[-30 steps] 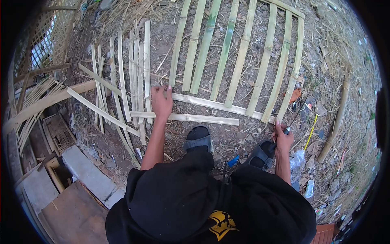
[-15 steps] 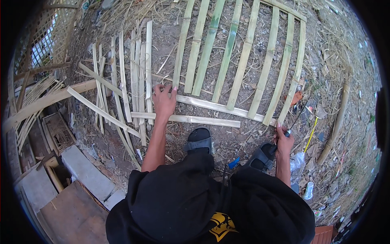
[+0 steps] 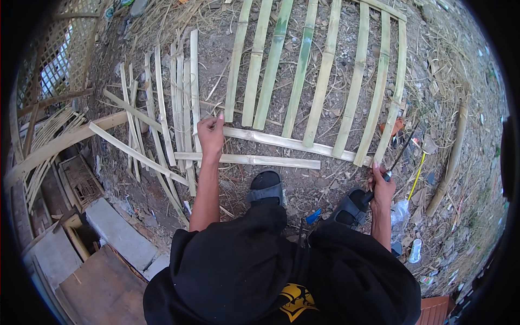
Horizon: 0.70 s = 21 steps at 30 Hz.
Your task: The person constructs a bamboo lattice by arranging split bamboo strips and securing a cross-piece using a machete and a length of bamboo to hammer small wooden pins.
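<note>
A row of several upright bamboo slats (image 3: pixel 324 76) lies on the ground in front of me. Across their lower ends runs a pale bamboo crosspiece (image 3: pixel 281 140), the slat tips resting on or against it. My left hand (image 3: pixel 210 138) is closed around the crosspiece's left end, thumb up, beside the leftmost slat. At the other end, my right hand (image 3: pixel 382 187) has its fingertips at the crosspiece's tip. It also grips a knife (image 3: pixel 403 150) with a dark handle, its blade pointing up and right. Nearer me lies a loose bamboo strip (image 3: pixel 260 160), roughly alongside the crosspiece.
Several loose bamboo strips (image 3: pixel 162 108) lie to the left, near a wooden beam (image 3: pixel 70 142) and concrete slabs (image 3: pixel 120 233). A bamboo pole (image 3: pixel 453 157) and a plastic cup (image 3: pixel 415 251) lie on the right. My sandals (image 3: pixel 266 187) stand close below the strips.
My left hand has shifted slightly left, its fingers now closed at the crosspiece's end. The leftmost slats' lower ends sit a little further left. My right hand stays almost where it was.
</note>
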Each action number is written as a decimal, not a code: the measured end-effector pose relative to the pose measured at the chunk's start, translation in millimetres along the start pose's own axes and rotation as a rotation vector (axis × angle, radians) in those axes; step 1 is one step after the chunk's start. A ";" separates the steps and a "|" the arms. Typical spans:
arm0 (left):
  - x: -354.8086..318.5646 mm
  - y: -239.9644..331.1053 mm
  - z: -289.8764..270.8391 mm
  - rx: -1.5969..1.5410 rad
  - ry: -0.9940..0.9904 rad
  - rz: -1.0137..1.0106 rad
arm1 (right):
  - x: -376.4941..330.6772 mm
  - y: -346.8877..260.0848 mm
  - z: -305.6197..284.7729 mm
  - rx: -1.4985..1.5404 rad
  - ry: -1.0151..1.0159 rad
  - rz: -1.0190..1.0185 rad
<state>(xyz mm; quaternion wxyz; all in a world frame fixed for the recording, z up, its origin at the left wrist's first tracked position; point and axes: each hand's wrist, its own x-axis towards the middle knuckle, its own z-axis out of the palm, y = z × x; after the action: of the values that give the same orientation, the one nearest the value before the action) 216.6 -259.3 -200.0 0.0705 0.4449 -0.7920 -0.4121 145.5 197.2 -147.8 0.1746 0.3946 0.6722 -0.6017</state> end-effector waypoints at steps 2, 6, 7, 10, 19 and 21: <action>2.4 -3.5 -1.4 -0.125 -0.010 -0.056 | -0.2 -1.8 0.9 0.010 -0.024 0.003; -4.9 10.9 1.6 -0.089 -0.019 0.000 | 2.9 -1.5 0.4 -0.053 -0.002 0.006; -7.8 17.9 4.5 -0.083 0.013 0.058 | 3.9 -2.9 0.6 -0.024 -0.013 0.010; -15.9 21.7 7.7 0.023 0.027 0.215 | 7.6 1.9 -3.8 -0.004 -0.030 0.011; -30.5 19.2 15.2 0.351 -0.074 0.402 | 9.8 1.4 -9.2 -0.091 -0.048 -0.026; -33.8 26.1 14.6 0.416 -0.094 0.427 | 9.8 2.5 -11.2 -0.108 -0.057 -0.035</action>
<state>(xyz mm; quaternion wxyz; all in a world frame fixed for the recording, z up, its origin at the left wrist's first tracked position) 212.8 -218.0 -182.3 0.0261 0.2538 -0.9375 -0.2368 143.9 210.9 -154.0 0.2039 0.3555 0.7053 -0.5785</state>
